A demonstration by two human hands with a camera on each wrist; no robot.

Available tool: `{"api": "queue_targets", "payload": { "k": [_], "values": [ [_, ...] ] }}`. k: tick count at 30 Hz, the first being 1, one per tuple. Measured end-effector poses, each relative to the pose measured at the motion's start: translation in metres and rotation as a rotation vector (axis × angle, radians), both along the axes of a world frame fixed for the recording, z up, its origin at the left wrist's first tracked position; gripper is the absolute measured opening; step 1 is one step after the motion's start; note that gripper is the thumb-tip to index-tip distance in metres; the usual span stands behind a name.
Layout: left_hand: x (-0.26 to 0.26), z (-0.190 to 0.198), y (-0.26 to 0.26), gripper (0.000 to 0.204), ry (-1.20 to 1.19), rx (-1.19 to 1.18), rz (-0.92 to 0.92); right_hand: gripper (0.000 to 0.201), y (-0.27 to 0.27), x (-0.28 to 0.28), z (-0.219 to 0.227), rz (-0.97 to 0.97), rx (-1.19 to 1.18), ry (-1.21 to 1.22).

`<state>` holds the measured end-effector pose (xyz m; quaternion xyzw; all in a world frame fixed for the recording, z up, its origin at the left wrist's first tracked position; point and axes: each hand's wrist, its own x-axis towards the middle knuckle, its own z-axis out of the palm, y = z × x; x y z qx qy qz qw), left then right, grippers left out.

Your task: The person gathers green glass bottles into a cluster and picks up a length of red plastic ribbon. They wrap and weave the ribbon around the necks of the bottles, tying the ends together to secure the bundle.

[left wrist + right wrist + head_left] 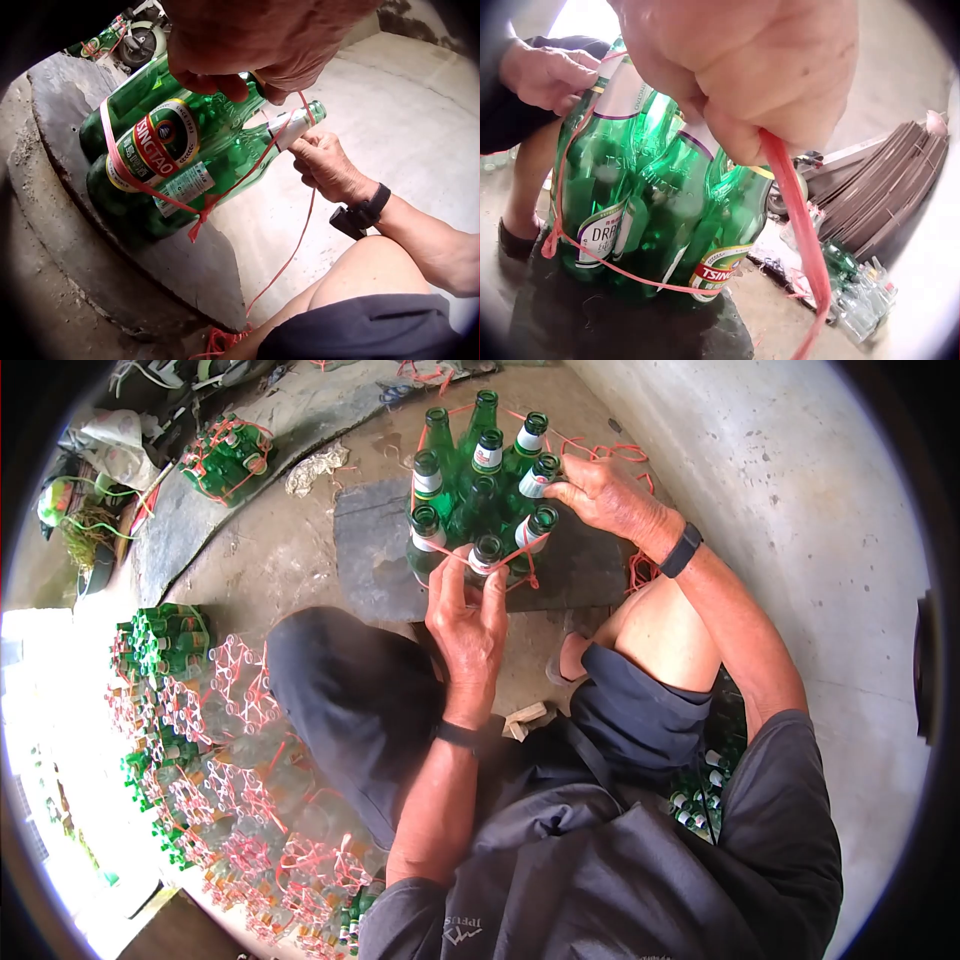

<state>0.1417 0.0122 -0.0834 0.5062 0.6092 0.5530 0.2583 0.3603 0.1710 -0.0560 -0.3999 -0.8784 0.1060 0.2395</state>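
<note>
A cluster of several green beer bottles [480, 495] stands upright on a dark slab [370, 540], with red plastic twine [139, 180] looped round their bodies and knotted at one side. My left hand [468, 620] grips the neck of the nearest bottle [486, 552] between thumb and fingers; a strand of twine crosses that neck. At the right side of the cluster, my right hand [615, 500] has its fingers curled on a red twine strip [799, 232], which hangs down from the fist. That fist is right beside a labelled bottle neck [540, 475].
Many bundles of clear and green bottles tied in red twine [240, 790] fill the floor at left. Another tied green bundle [228, 458] stands at the far left. Loose red twine [221, 341] lies by the slab. A concrete wall [800, 510] rises on the right.
</note>
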Motion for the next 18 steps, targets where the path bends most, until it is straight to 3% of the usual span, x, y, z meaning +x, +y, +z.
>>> {"api": "queue_targets", "payload": {
  "k": [14,18],
  "values": [
    [0.001,-0.002,-0.001,0.045,-0.051,0.0,-0.009,0.031,-0.029,-0.02,0.012,-0.178,0.068,-0.194],
    [0.004,-0.005,-0.005,0.034,0.0,0.063,0.068,0.03,-0.032,-0.024,0.009,-0.219,0.055,-0.199]
  ]
}}
